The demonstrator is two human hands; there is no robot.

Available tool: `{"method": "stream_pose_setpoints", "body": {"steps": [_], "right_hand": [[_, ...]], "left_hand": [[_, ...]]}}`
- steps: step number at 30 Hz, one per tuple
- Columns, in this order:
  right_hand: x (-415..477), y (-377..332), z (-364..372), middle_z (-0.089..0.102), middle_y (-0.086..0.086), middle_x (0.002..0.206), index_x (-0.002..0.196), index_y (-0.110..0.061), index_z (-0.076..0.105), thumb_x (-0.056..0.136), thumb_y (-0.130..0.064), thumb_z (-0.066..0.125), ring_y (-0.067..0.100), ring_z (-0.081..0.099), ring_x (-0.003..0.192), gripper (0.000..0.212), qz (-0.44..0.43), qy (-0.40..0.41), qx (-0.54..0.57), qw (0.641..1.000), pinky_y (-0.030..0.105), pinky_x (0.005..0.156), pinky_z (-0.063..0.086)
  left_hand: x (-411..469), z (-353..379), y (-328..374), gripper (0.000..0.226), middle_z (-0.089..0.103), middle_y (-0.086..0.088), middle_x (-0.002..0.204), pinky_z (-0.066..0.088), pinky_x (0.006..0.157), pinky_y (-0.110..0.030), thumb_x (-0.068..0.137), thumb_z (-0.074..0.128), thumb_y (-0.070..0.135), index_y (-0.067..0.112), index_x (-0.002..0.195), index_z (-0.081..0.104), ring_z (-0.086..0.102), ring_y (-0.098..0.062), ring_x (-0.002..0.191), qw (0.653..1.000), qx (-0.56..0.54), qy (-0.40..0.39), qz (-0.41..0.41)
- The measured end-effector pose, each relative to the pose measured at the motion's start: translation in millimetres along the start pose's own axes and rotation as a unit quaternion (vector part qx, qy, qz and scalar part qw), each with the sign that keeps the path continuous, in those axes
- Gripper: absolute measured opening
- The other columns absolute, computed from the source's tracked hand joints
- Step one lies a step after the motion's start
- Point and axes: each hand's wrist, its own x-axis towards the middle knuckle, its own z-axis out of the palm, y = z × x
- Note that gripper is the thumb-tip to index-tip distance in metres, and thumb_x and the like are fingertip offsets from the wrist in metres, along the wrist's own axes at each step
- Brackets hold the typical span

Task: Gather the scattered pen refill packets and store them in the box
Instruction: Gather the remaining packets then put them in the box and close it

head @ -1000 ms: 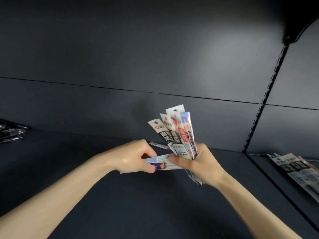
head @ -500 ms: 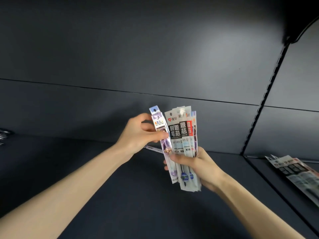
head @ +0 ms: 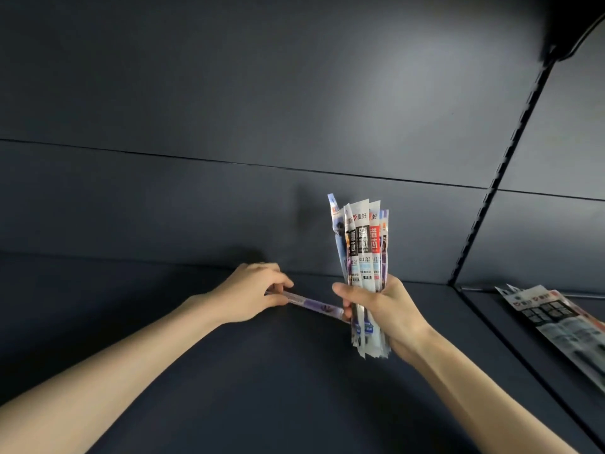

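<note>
My right hand (head: 379, 309) grips an upright bundle of several pen refill packets (head: 360, 244), white, black and red printed sleeves fanned slightly at the top. My left hand (head: 252, 290) pinches the left end of one more purple and white refill packet (head: 314, 303) that lies low over the dark shelf (head: 229, 371), its right end reaching the bundle's base. No box is in view.
More refill packets (head: 553, 319) lie on the neighbouring shelf section at the right, past a slotted upright (head: 497, 178). The dark back panel (head: 229, 204) stands close behind my hands.
My left hand let go of the packet it added to the bundle, dropped to the shelf and took hold of the purple packet lying there. The bundle stayed upright in my right hand.
</note>
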Motion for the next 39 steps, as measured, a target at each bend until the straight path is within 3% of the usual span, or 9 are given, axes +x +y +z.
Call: {"method": "stream_pose_setpoints", "body": {"steps": [6,9,14,18,24,27,30,34,39], "right_hand": [[-7.3,-2.5,1.0,0.066,0.006,0.065,0.08,-0.009,0.065,0.084,-0.014,0.069,0.018,0.064,0.063,0.008,0.013,0.011,0.011,1.0,0.029,0.064,0.051],[-10.5,-4.2,3.4,0.072,0.011,0.078,0.091,-0.005,0.066,0.086,-0.011,0.066,0.021,0.068,0.074,0.008,0.015,0.0,0.072,0.997,0.033,0.07,0.054],[-18.9,-11.5,16.8,0.073,0.016,0.104,0.116,-0.003,0.06,0.085,-0.01,0.064,0.027,0.072,0.09,0.032,0.026,-0.07,0.162,0.984,0.036,0.074,0.059],[-24.2,-12.1,24.9,0.07,0.014,0.113,0.121,-0.01,0.061,0.084,-0.011,0.066,0.031,0.068,0.104,0.037,0.004,-0.131,0.15,0.98,0.045,0.087,0.055],[-32.1,-19.6,28.5,0.072,0.008,0.087,0.103,-0.013,0.065,0.082,-0.004,0.069,0.02,0.071,0.079,0.023,-0.005,-0.122,0.1,0.987,0.032,0.071,0.056],[-37.3,-25.1,38.3,0.068,0.004,0.078,0.096,-0.014,0.065,0.073,-0.008,0.073,0.018,0.067,0.074,0.025,-0.024,-0.152,0.081,0.985,0.03,0.069,0.054],[-41.2,-30.2,52.3,0.069,0.006,0.085,0.096,-0.012,0.067,0.068,-0.008,0.075,0.019,0.068,0.082,0.029,-0.055,-0.173,0.041,0.982,0.032,0.075,0.056],[-47.8,-25.4,62.9,0.071,0.015,0.106,0.111,-0.005,0.064,0.068,-0.004,0.077,0.025,0.069,0.101,0.045,-0.072,-0.184,0.001,0.98,0.039,0.088,0.056],[-56.9,-12.4,68.0,0.072,0.008,0.107,0.123,-0.009,0.055,0.071,0.003,0.078,0.018,0.069,0.101,0.058,-0.076,-0.153,-0.002,0.985,0.032,0.084,0.057]], "left_hand": [[-21.3,-2.3,6.0,0.019,0.061,0.004,0.087,0.05,0.07,-0.033,0.094,0.052,0.027,0.02,0.091,0.07,0.061,-0.018,0.078,0.997,0.021,0.067,-0.03],[-28.4,-13.9,16.2,0.016,0.068,-0.002,0.075,0.044,0.057,-0.02,0.089,0.057,0.017,0.014,0.078,0.069,0.058,-0.012,0.065,0.955,-0.21,0.181,-0.108],[-52.4,-20.0,60.4,0.013,0.072,-0.003,0.073,0.054,0.061,-0.019,0.09,0.06,0.008,0.005,0.085,0.071,0.068,-0.009,0.065,0.876,-0.435,0.196,-0.063],[-61.9,-16.7,73.3,0.009,0.073,-0.004,0.078,0.054,0.061,-0.02,0.086,0.064,0.009,0.006,0.086,0.072,0.07,-0.012,0.07,0.882,-0.428,0.196,-0.024],[-70.9,-29.1,66.4,0.008,0.069,0.012,0.09,0.049,0.077,-0.019,0.085,0.066,0.028,0.029,0.09,0.072,0.062,0.001,0.082,0.89,-0.396,0.222,-0.045],[-66.1,-50.6,70.9,0.054,0.069,0.009,0.112,0.045,0.099,-0.034,0.071,0.071,0.05,0.023,0.117,0.061,0.062,-0.007,0.109,0.851,-0.504,0.142,-0.035],[-60.8,-69.5,90.0,0.057,0.071,-0.005,0.109,0.052,0.092,-0.036,0.067,0.077,0.031,0.011,0.118,0.06,0.067,-0.02,0.104,0.823,-0.56,0.1,0.003],[-68.2,-65.0,99.5,0.038,0.073,-0.007,0.094,0.057,0.075,-0.028,0.073,0.077,0.012,0.004,0.108,0.064,0.071,-0.018,0.088,0.834,-0.54,0.112,-0.01],[-81.6,-43.7,89.9,0.035,0.074,-0.002,0.097,0.054,0.085,-0.034,0.073,0.076,0.011,0.018,0.105,0.064,0.071,-0.017,0.093,0.845,-0.527,0.089,-0.014]]}}
